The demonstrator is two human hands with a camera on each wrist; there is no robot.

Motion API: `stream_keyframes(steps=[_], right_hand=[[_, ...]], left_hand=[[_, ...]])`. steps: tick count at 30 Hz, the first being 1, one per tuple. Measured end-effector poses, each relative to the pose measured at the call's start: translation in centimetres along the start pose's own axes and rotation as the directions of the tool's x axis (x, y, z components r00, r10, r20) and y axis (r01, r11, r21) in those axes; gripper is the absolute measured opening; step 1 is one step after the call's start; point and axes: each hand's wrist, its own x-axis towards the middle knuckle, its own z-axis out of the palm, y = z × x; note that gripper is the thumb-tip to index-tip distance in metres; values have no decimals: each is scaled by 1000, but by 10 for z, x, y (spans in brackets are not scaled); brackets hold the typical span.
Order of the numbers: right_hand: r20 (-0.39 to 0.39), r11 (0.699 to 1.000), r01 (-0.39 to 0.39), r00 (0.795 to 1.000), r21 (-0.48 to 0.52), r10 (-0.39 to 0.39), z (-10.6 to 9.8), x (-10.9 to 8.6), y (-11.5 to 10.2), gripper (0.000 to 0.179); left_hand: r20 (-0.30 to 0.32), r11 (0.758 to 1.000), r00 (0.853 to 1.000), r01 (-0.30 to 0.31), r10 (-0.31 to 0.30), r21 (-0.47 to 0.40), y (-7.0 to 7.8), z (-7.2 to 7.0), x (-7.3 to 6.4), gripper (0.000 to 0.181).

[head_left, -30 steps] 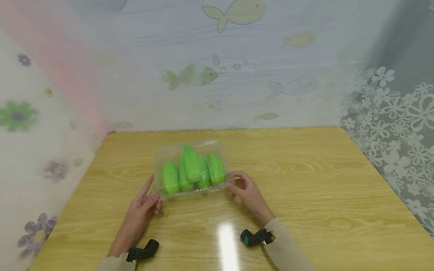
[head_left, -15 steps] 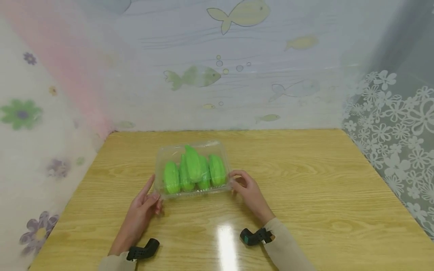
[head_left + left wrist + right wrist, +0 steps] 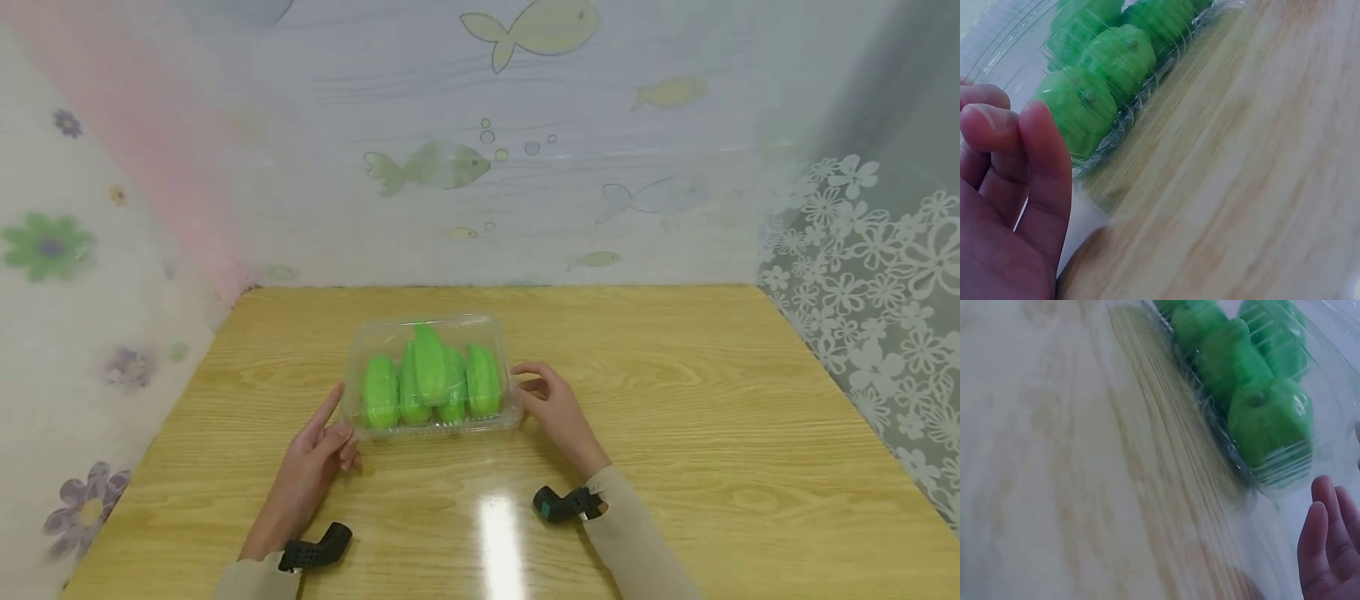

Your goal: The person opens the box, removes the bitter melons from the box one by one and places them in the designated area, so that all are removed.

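Observation:
A clear plastic clamshell box [image 3: 480, 327] sits on the wooden table, holding several bright green, elongated, ribbed pieces [image 3: 430, 367] like fruit or vegetables; one lies on top of the others. My left hand [image 3: 307, 458] is at the box's near left corner, index finger stretched along its side and thumb by the corner. In the left wrist view the other fingers [image 3: 1047, 169] bend loosely beside the box. At the opposite end, my right hand [image 3: 557, 417] has its fingertips right by the near right corner. The right wrist view shows fairly straight fingers [image 3: 1319, 544] close to the box wall.
The wood-grain table [image 3: 712, 433] ends at a back wall [image 3: 315, 225] with fish drawings. A flower-patterned wall [image 3: 135, 317] stands at left, and a panel with white flowers [image 3: 870, 283] at right. Black devices [image 3: 318, 550] are strapped to both wrists.
The box has turned slightly, its near edge now lying more level in the head view. My right hand has shifted a little up and right; the left hand has hardly moved.

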Motion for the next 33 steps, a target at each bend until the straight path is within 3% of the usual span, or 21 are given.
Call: stream_keyframes(steps=[7, 13, 23, 27, 33], right_hand=[[22, 1000, 13, 1000, -11, -13, -2, -2, -29, 46], [14, 996, 65, 998, -56, -64, -3, 2, -28, 52], [50, 985, 125, 992, -120, -119, -11, 27, 1, 63], [77, 986, 121, 991, -116, -112, -11, 28, -3, 63], [118, 987, 129, 986, -100, -117, -12, 25, -27, 62]], left_hand=[[10, 1000, 1000, -17, 17, -15, 0, -1, 2, 61], [21, 999, 999, -24, 25, -31, -1, 0, 3, 58], [18, 999, 1000, -19, 20, -46, 0, -2, 3, 57], [12, 999, 1000, -13, 14, -37, -1, -3, 4, 58], [5, 999, 1000, -3, 4, -33, -1, -4, 5, 58]])
